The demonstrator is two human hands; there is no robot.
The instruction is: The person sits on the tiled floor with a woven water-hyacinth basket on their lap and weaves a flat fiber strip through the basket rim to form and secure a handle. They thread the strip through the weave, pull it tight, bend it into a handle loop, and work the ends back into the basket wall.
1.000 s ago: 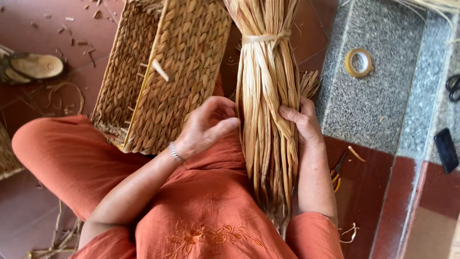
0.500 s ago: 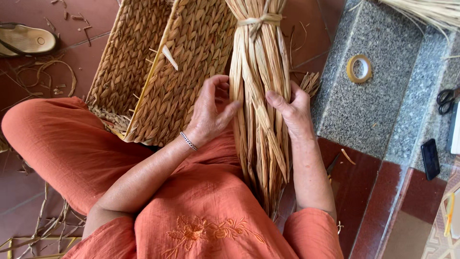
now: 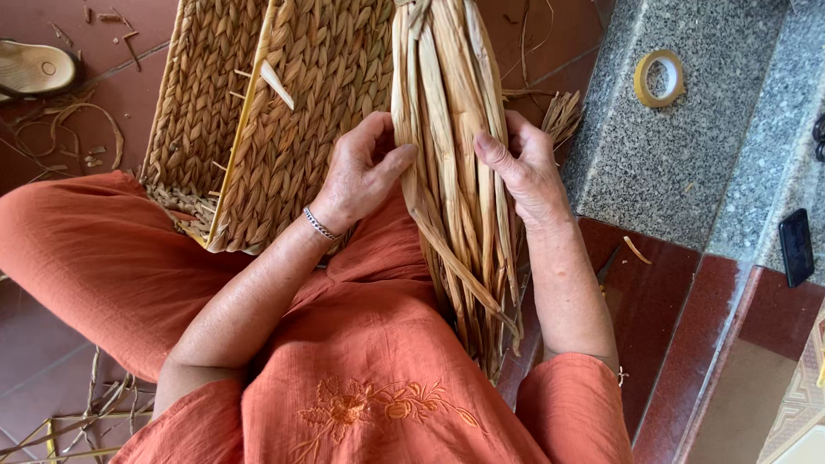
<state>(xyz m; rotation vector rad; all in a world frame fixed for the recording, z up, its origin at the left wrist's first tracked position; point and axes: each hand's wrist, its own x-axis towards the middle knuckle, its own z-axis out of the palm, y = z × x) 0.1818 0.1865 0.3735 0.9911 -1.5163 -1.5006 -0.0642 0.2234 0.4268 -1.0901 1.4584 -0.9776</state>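
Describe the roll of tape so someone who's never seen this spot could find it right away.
Look to the grey speckled granite step right of the bundle of dried straw-coloured reeds held in both hands. Near its top edge lies a small yellow tape ring, flat, hollow-centred, the only round yellow thing on the stone.

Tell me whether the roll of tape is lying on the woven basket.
No. The roll of tape lies on the grey granite ledge, well apart from the woven basket.

You've got 1 woven basket [image 3: 284, 120], 1 dried-reed bundle [image 3: 451, 172], 1 tape roll [image 3: 659, 78], 1 sandal [image 3: 36, 67], 1 black phone [image 3: 796, 247].
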